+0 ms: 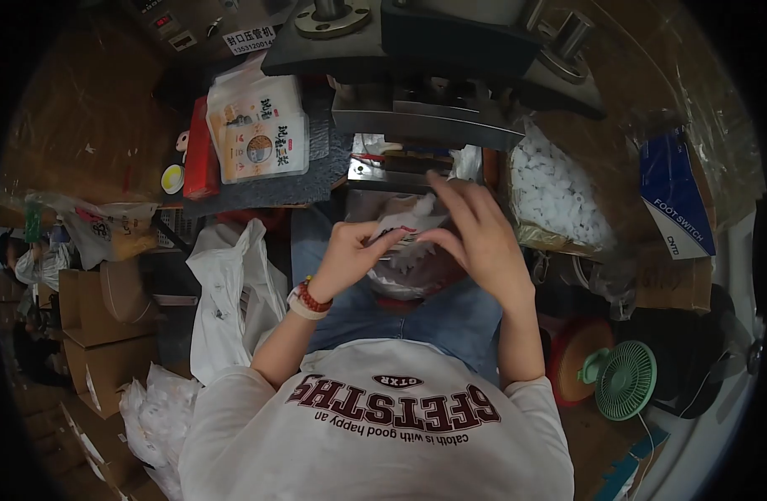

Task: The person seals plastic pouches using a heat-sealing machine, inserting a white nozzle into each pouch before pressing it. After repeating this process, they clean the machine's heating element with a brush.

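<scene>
- Head view looks down on a person seated at a sealing machine (425, 75), whose metal press bar runs along the bench edge just above both hands.
- Left hand (350, 255), fingers curled, pinches the left edge of a clear pouch (404, 238) below the machine's bar.
- Right hand (475, 230) has thumb and forefinger closed on the pouch's right edge, the other fingers spread upward toward the bar.
- Pouch hangs over the lap, just below the machine; little room shows between fingertips and bar.
- Bag of white caps (555, 196) sits right of the machine, close beside the right hand.
- Printed packets (258, 134) lie left of the machine, well apart from the hands.
- Green fan (626, 380) stands on the floor, lower right of the machine.
</scene>
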Motion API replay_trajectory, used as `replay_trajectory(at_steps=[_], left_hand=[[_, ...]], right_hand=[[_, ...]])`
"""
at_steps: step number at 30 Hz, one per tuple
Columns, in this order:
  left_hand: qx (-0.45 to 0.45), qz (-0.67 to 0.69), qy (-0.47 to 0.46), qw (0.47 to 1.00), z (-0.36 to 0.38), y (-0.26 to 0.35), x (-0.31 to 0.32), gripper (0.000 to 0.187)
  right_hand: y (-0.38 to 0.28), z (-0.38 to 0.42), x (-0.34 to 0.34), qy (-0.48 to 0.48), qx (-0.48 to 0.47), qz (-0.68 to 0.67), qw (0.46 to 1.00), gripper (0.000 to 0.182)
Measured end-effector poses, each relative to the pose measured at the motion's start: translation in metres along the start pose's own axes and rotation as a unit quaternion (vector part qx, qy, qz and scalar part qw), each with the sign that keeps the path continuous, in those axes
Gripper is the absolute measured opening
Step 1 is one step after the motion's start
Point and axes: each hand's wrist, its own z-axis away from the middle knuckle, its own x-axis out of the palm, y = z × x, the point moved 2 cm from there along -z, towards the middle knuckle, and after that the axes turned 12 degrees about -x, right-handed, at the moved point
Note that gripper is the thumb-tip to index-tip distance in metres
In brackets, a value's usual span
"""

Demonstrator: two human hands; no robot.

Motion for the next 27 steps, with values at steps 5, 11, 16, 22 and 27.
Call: replay_trajectory(at_steps=[5,11,16,22,27], left_hand=[[-0.183,0.212,-0.045,0.959,-0.036,0.0,0.016,0.028],[-0.223,0.39,-0.112,0.886,-0.068,0.014,0.012,0.026],[-0.233,0.146,-0.075,0.959,-0.068,0.013,-0.013,0.037],[-0.019,-0.546,0.234,0.804,-0.034,-0.049,-0.121,0.077],[0.069,-0.424,0.196,0.881,0.015,-0.038,-0.118,0.052]], right_hand=[[0.031,0.021,-0.042,0.148,0.173,0.023,0.973,0.036],[0.105,0.053,-0.006,0.013,0.251,0.217,0.943,0.026],[0.112,0.054,-0.004,0.002,0.23,0.178,0.957,0.024],[0.112,0.054,-0.013,-0.075,0.282,0.116,0.95,0.035],[0.105,0.048,-0.026,0.051,0.201,0.127,0.97,0.036]])
